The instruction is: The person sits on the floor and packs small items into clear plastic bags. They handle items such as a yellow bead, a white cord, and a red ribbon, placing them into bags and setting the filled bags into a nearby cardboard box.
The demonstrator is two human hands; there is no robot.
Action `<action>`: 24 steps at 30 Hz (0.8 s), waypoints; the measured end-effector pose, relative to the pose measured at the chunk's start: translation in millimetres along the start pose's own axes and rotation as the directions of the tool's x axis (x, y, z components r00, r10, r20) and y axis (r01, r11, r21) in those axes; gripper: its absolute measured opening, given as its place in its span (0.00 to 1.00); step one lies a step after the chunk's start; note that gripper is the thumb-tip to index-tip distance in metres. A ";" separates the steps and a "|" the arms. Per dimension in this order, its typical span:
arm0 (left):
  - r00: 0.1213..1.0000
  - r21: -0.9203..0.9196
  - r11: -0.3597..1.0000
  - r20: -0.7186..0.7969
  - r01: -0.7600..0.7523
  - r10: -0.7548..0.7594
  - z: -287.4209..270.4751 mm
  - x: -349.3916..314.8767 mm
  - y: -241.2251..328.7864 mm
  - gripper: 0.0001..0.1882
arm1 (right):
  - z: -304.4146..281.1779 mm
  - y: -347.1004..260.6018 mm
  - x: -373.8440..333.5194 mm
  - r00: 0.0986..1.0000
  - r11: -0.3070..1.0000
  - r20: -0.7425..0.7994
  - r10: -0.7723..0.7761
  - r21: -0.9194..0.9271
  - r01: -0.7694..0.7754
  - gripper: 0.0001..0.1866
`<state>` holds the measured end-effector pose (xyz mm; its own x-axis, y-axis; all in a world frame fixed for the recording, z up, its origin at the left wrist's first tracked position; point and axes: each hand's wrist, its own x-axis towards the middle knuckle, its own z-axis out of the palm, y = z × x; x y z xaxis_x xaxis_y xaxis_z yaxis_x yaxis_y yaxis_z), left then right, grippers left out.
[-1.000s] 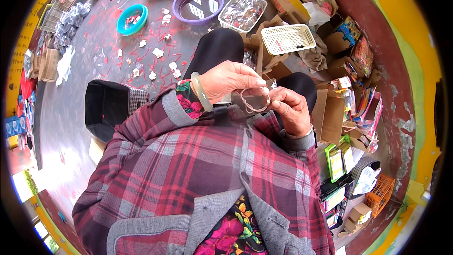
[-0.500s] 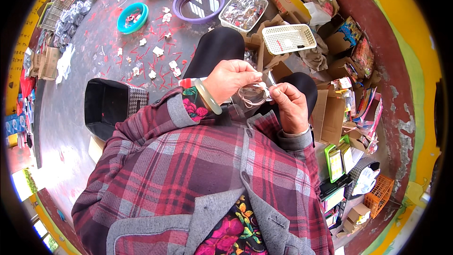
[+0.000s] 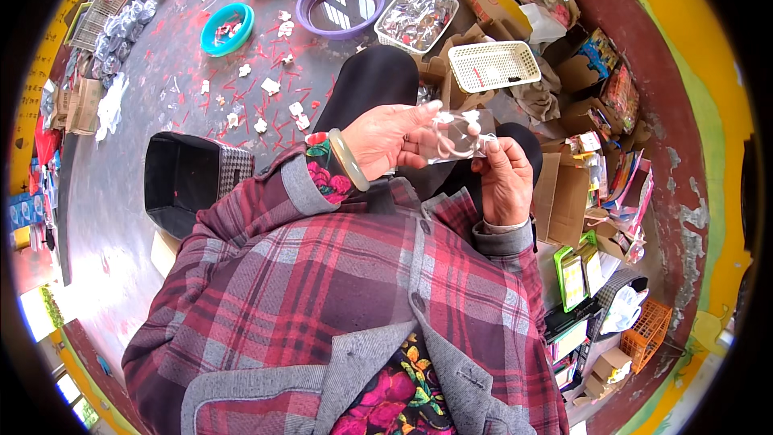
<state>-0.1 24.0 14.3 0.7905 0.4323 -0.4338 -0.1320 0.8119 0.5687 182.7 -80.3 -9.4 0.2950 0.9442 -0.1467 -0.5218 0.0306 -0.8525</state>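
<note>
A small clear plastic bag (image 3: 460,145) is stretched flat between my hands above my lap. Inside it shows a thin pale loop, like a hair tie, with white pieces at its top. My left hand (image 3: 384,138), a pale bangle at its wrist, has its thumb reaching along the bag's upper left corner and its other fingers curled at the left edge, partly hidden. At the bag's lower right corner, my right hand (image 3: 507,181) pinches the plastic between thumb and fingers.
On the floor ahead are a teal basin (image 3: 226,30), a purple basin (image 3: 341,6) and a white basket of wrapped items (image 3: 416,18). A cream basket (image 3: 494,66) rests on cartons at right. White pieces and red strips litter the floor; a black box (image 3: 179,181) stands at left.
The bag has turned and opened out flat, showing the loop inside. My left thumb has lifted from its pinch and stretched out; my right hand has shifted slightly right.
</note>
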 end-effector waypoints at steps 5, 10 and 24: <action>0.998 0.049 0.997 -0.002 -0.059 0.060 -8.9 4.7 -6.3 0.13 | 2.4 2.3 -0.6 1.000 0.999 -0.028 0.003 -0.051 -0.004 0.06; 0.995 0.047 0.996 -0.061 -0.070 0.073 -0.1 1.3 -3.4 0.14 | -2.5 3.1 0.2 0.999 0.998 0.013 0.040 -0.050 -0.040 0.08; 0.995 0.153 0.983 0.040 -0.100 0.095 -5.0 5.7 -17.2 0.14 | 10.8 -2.3 -2.4 0.989 0.999 -0.145 0.008 -0.042 -0.014 0.10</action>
<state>3.7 14.4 -1.4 0.7976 0.4915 -0.3497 -0.1174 0.6952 0.7092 174.5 -79.0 -1.7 0.4034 0.8870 -0.2245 -0.4919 0.0033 -0.8706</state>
